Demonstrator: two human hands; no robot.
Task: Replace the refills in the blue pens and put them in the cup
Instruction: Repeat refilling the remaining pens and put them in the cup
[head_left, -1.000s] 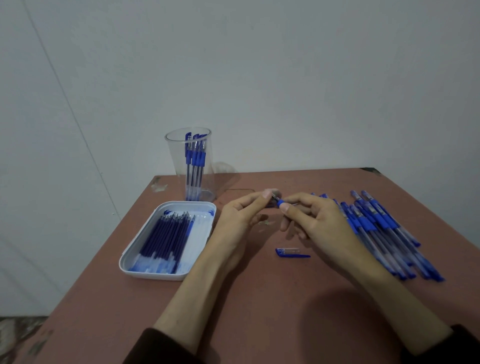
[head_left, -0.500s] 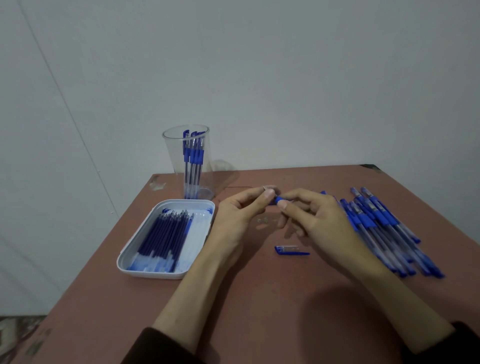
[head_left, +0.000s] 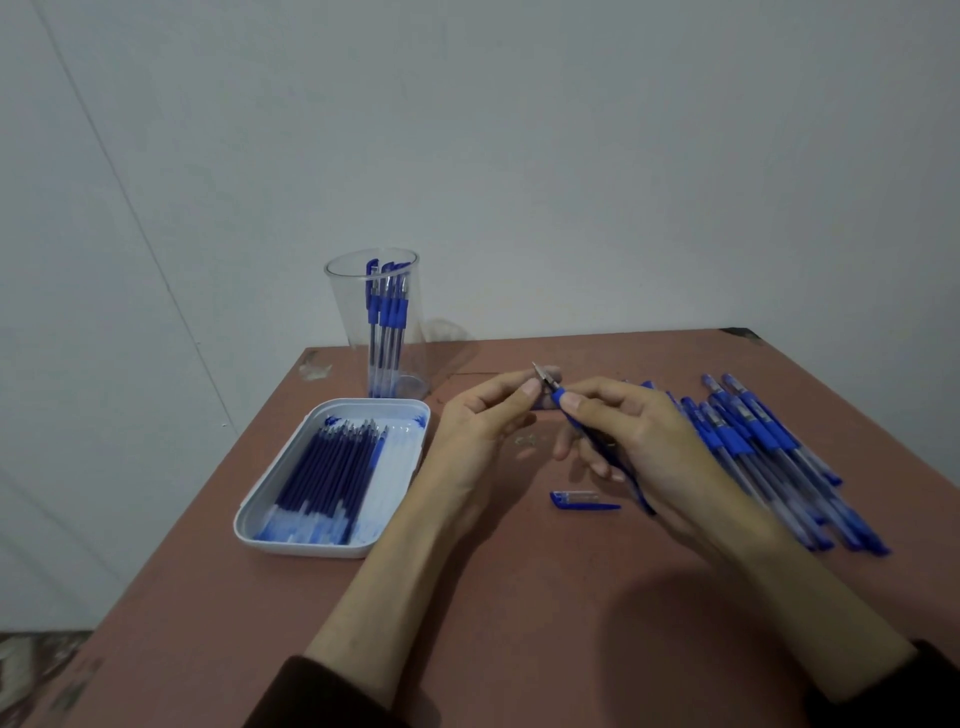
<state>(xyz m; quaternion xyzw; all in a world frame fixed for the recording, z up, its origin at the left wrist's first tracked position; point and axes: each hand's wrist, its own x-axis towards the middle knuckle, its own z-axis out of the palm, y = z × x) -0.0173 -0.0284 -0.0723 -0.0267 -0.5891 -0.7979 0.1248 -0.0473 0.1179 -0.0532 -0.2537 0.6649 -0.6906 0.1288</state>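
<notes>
My right hand (head_left: 639, 441) grips a blue pen (head_left: 558, 399) by its barrel, tip pointing up and left. My left hand (head_left: 483, 426) pinches the pen's metal tip (head_left: 543, 375) between thumb and forefinger. The pen's blue cap (head_left: 584, 500) lies on the table below my hands. A clear cup (head_left: 382, 325) at the back left holds several blue pens upright. A white tray (head_left: 249, 519) on the left holds several dark blue refills (head_left: 332, 462). A pile of several blue pens (head_left: 769, 457) lies to the right of my right hand.
The reddish-brown table (head_left: 519, 623) stands against a grey wall. Its left edge runs close beside the tray, and the back right corner (head_left: 740, 332) is chipped. A small scuff marks the back left corner (head_left: 311, 369).
Both hands stayed together at the pen's tip. The metal tip now shows further out between my left fingers, slightly raised. The cap, tray and cup have not moved.
</notes>
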